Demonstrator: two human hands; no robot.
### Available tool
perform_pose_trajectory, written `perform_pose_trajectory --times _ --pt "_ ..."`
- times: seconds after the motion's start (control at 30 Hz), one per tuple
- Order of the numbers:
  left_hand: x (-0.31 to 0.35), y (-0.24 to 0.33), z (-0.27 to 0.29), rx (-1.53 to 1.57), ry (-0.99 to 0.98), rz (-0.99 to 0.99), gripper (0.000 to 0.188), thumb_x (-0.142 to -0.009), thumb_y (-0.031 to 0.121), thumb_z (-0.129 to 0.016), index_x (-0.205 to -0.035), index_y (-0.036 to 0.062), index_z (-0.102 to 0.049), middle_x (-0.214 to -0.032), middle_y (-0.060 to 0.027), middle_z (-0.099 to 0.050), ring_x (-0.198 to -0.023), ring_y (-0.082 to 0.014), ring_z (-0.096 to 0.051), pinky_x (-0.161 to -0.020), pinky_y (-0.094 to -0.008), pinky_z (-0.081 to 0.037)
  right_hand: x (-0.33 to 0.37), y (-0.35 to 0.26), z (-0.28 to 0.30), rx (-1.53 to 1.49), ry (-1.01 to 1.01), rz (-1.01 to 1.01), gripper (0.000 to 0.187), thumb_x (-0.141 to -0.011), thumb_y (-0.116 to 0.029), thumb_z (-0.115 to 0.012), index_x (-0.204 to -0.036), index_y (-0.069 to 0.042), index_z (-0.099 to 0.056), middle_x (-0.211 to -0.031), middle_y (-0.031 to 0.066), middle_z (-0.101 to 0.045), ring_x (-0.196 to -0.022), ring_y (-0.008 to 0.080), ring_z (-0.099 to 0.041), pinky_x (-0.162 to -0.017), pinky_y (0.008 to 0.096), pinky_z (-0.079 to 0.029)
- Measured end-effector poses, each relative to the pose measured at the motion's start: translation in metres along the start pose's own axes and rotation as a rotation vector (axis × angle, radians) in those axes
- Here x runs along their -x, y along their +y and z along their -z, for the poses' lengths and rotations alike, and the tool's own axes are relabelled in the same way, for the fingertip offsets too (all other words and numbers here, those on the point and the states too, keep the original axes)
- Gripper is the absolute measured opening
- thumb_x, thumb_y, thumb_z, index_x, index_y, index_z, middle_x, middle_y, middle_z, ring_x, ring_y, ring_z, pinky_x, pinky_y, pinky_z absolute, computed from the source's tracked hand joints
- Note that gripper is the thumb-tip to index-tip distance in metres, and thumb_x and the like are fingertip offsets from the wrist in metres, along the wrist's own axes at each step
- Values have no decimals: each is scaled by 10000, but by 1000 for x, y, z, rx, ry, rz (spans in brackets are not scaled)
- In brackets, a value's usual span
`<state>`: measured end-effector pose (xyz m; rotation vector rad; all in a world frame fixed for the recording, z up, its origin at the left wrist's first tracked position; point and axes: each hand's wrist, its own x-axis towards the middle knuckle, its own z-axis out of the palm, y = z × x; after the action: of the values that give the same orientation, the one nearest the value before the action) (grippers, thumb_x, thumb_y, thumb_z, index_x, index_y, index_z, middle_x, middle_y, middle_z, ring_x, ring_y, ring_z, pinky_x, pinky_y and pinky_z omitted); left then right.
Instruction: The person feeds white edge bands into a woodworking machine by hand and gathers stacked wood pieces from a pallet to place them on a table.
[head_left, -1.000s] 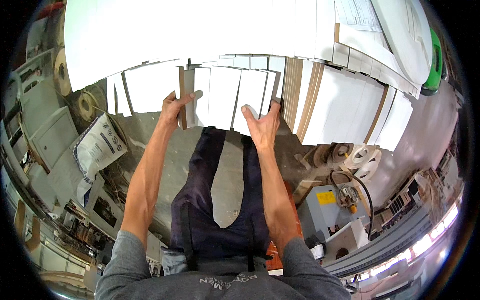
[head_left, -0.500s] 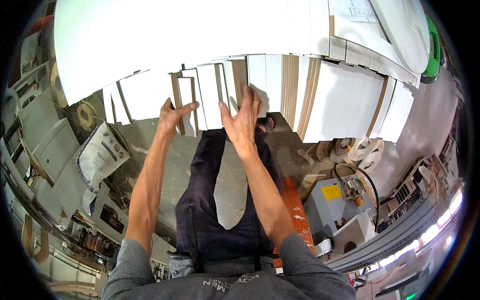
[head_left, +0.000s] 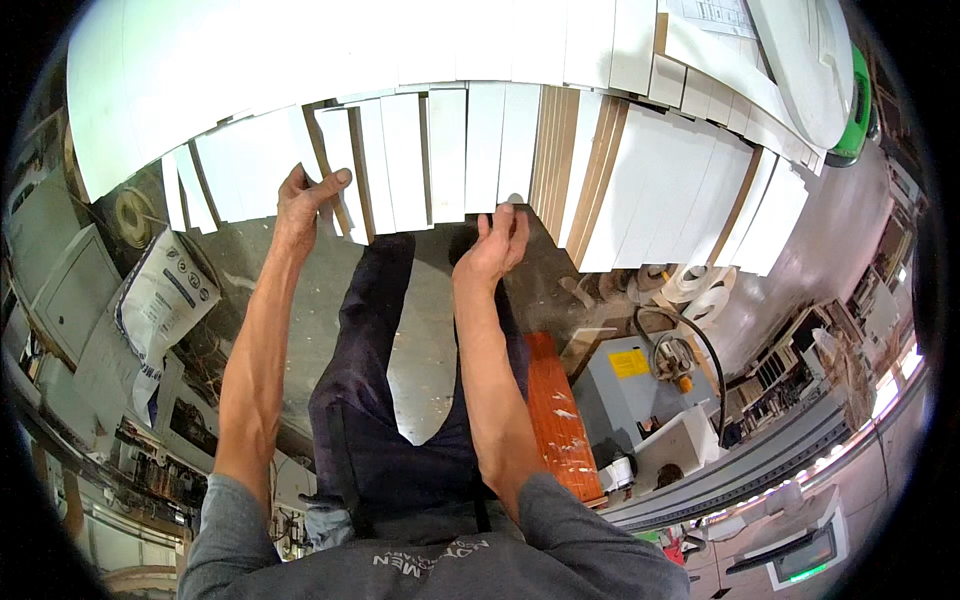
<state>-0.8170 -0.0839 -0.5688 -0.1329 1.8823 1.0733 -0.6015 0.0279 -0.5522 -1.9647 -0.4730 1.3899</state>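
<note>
A row of white boards [head_left: 485, 145], some with brown edges, stands packed side by side in front of me. At the left part of the row is my left hand [head_left: 300, 208], its thumb spread from the fingers across a brown-edged board [head_left: 331, 150]. No board is plainly gripped there. My right hand [head_left: 490, 248] is at the near ends of the white boards in the middle, fingers loosely bent and apart, fingertips close to or touching a lower edge. It holds nothing that I can see.
A broad white panel surface [head_left: 330, 50] lies beyond the row. On the floor are a white printed sack [head_left: 168, 295] at left and, at right, rolls of edging tape [head_left: 690, 284], an orange-red plank [head_left: 560, 420] and a grey box [head_left: 625, 395] with a yellow label.
My right hand has drawn back from the brown-edged board it was on, down to the near ends. That board no longer stands out. My left hand stays by the left boards.
</note>
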Motion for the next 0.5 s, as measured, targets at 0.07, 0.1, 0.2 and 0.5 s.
perform_pose_trajectory --times 0.07,0.1,0.2,0.5 --pt "9 18 -10 -29 -29 6 558 -667 329 -912 -1025 11 -626 -824 -93 -627 -714 -229 -632 -788 -360 -542 -15 -5 -3 -73 -29 -149 665 -995 -329 -591 -1499 -11 -295 -1423 138 -425 -1283 255 -441 -1132 395 -328" --pt "15 25 -16 -58 -58 7 556 -661 326 -916 -1021 13 -630 -852 -108 -642 -743 -233 -653 -763 -370 -559 -20 -5 -7 -150 -61 -298 658 -999 -367 -572 -1509 -42 -311 -1493 115 -391 -1337 273 -400 -1178 414 -261" --pt "27 24 -33 -67 -10 -35 694 -670 309 -907 -1144 -46 -546 -895 -145 -661 -819 -249 -703 -749 -363 -599 -9 -2 -31 -109 -23 -356 653 -1010 -370 -571 -1494 -13 -316 -1404 139 -438 -1234 255 -457 -1160 408 -317" --pt "28 32 -37 -129 67 43 892 -675 293 -889 -1355 -59 -432 -1066 -229 -653 -1010 -335 -682 -800 -456 -619 -1 14 14 65 -195 -424 378 -933 -474 -667 -930 -106 -576 -715 -40 -335 -613 96 -307 -570 279 -313"
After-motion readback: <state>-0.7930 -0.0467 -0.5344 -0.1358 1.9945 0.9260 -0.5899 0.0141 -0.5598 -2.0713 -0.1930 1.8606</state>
